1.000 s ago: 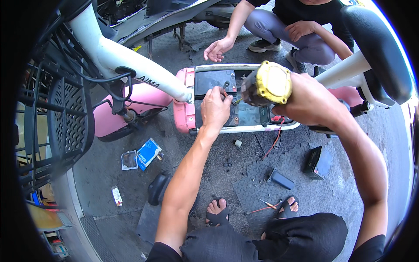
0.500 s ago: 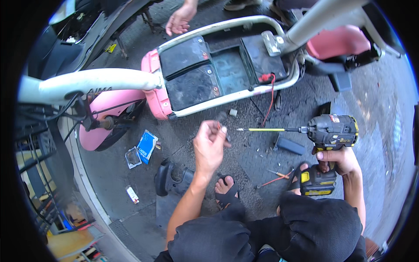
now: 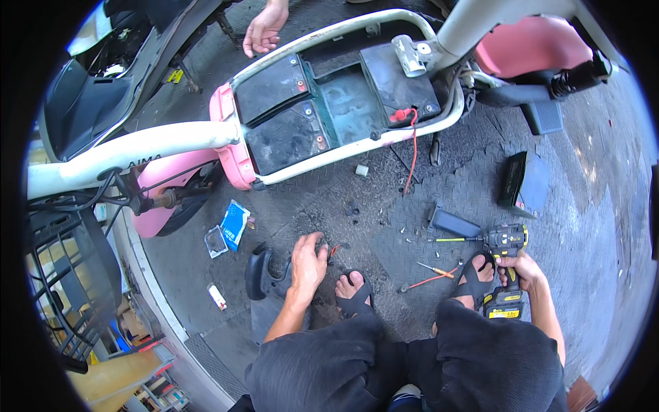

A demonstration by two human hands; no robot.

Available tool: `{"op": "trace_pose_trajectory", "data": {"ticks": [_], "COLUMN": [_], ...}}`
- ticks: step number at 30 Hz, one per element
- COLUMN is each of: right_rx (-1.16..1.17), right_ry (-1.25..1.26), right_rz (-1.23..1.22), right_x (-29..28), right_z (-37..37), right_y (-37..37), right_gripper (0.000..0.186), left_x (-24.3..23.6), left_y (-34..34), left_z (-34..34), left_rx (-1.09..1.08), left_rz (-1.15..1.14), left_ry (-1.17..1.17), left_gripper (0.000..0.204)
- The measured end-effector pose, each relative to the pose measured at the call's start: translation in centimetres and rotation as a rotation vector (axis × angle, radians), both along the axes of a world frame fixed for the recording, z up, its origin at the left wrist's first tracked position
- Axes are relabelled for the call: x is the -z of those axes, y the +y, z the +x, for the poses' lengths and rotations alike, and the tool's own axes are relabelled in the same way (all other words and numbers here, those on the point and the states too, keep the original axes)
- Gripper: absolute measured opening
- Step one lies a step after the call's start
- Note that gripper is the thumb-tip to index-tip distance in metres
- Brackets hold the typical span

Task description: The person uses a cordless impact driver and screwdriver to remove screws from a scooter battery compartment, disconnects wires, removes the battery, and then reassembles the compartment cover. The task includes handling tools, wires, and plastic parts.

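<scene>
My left hand (image 3: 308, 266) is low over the floor between my knees and the bike, fingers curled on a short red wire (image 3: 334, 250) with a small dark end. My right hand (image 3: 519, 269) grips a black-and-yellow power drill (image 3: 506, 238) beside my right foot, its long yellow bit pointing left along the floor. Ahead, the white-and-pink bike's open frame tray (image 3: 231, 163) holds black batteries (image 3: 281, 137) at left and right, with a bare middle section. A red cable (image 3: 414, 147) hangs over the front rail from the right battery.
Another person's hand (image 3: 266, 27) hangs at the far rail. A loose battery (image 3: 522, 184), a dark plastic piece (image 3: 453, 224), a screwdriver (image 3: 434, 270) and a blue packet (image 3: 235, 223) lie around me. A dark moulded part (image 3: 262, 271) is beside my left foot; a basket (image 3: 75, 275) is at left.
Both my hands have come back from the battery tray, down toward my feet, with the wire and drill still held. The drill is lower now; the tray sits higher in view.
</scene>
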State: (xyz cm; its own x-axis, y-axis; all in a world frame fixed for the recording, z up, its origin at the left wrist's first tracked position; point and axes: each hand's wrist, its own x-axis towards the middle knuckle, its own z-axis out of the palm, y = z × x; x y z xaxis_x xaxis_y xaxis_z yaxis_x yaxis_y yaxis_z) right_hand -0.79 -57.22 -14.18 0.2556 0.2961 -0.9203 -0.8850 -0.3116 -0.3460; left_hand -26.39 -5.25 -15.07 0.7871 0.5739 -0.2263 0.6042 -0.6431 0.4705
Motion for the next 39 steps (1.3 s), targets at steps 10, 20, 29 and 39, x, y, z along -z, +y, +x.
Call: {"op": "trace_pose_trajectory", "data": {"ticks": [10,20,29,39], "right_rx": [-0.809,-0.814,-0.752,-0.841], "right_ry": [-0.984,-1.709,-1.746,-1.273], "right_rz": [-0.659,0.355,0.303,-0.382], "right_x": [-7.1,-14.9,-13.2,-5.9], "right_z": [1.8,6.8,6.5,0.5], "right_y": [5.0,31.2,42.1,16.6], "right_gripper": [0.036,0.043,0.024,0.018], "left_x": [-13.0,-15.2,-16.7,-13.3], "left_y": [3.3,11.7,13.1,13.4], "left_z": [10.5,18.4,20.1,18.8], "left_rx": [-0.02,0.449,0.479,0.494], "left_rz": [0.212,0.493,0.427,0.606], "left_ry": [-0.477,-0.147,0.002,-0.165], "left_gripper": [0.028,0.097,0.103,0.102]}}
